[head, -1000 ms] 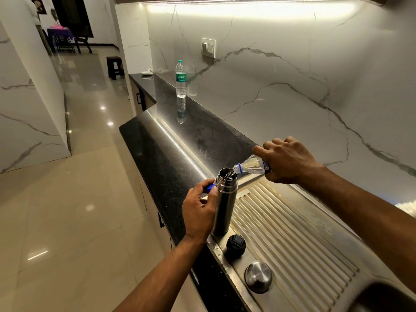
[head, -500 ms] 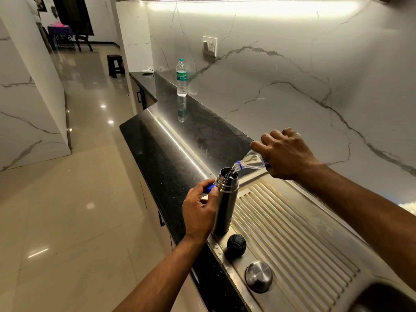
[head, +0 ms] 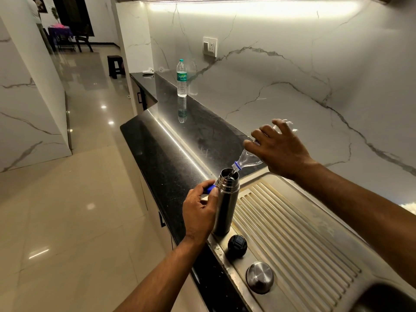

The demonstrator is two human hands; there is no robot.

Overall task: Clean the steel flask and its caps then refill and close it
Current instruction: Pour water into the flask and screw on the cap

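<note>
Here the right hand point(head: 281, 149) grips a tilted bottle point(head: 247, 159) over the flask point(head: 225, 206), which the left hand point(head: 199, 212) clasps.

Far bottle label: the sealed water bottle point(head: 182, 78) standing on the black counter point(head: 157, 158) wears a green band with white script, seemingly "Signature", too small to confirm.
Smaller print: unreadable.
Other things in view: no legible text.

One flask point(head: 225, 203) stands in the left hand's point(head: 199, 211) grip. Two bottles: one point(head: 247, 162) held by the right hand point(head: 279, 149), one point(head: 182, 78) far beyond both hands. Two caps lie nearer than the left hand: one black point(head: 237, 245), one steel point(head: 260, 276).
</note>
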